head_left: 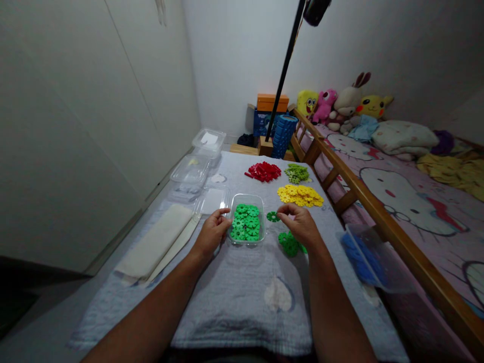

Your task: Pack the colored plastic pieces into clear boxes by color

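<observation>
A clear plastic box (232,222) stands on a grey cloth and holds several green flower-shaped discs (246,222). My left hand (212,234) grips the box's left rim, thumb on the edge. My right hand (300,224) pinches one green disc (273,217) just right of the box. A small heap of green discs (289,244) lies under and beside my right wrist.
Further back lie piles of red pieces (264,171), light-green pieces (297,173) and yellow discs (300,195). Empty clear boxes and lids (191,174) stand at left. A box of blue pieces (363,257) sits by the wooden bed rail (378,206) at right. A black pole (283,75) rises behind.
</observation>
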A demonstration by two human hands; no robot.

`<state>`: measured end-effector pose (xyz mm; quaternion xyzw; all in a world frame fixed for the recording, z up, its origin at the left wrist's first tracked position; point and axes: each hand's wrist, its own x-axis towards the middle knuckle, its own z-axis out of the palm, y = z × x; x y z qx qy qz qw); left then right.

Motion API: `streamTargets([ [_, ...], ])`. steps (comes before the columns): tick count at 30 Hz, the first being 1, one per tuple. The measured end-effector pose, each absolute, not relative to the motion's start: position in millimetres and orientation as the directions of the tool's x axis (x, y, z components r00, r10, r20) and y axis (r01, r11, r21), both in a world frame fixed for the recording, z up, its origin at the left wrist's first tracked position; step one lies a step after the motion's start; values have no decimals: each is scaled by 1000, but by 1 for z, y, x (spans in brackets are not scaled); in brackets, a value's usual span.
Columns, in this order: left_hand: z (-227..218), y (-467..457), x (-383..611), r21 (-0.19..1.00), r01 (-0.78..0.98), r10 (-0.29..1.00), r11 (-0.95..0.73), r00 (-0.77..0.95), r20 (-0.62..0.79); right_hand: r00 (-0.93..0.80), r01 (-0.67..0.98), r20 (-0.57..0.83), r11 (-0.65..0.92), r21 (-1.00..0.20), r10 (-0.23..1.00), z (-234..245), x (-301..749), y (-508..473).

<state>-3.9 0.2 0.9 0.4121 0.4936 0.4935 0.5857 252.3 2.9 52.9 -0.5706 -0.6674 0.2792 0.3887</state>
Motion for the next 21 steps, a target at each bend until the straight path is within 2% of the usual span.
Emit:
streamTargets([
  [6, -1, 1, -4, 969, -183, 986, 169, 24, -167, -139, 594, 236, 272, -757, 962, 56, 221, 17],
  [14, 1, 0, -4, 965, -195, 984, 177, 26, -175, -139, 834, 200, 224, -504, 970, 46, 191, 48],
  [17, 0, 1, -4, 965, -190, 983, 182, 21, -181, -86, 852, 221, 187, -489, 971, 42, 197, 52],
  [21, -3, 2, -5, 965, -193, 984, 179, 19, -179, -23, 821, 284, 180, -542, 959, 39, 227, 49],
])
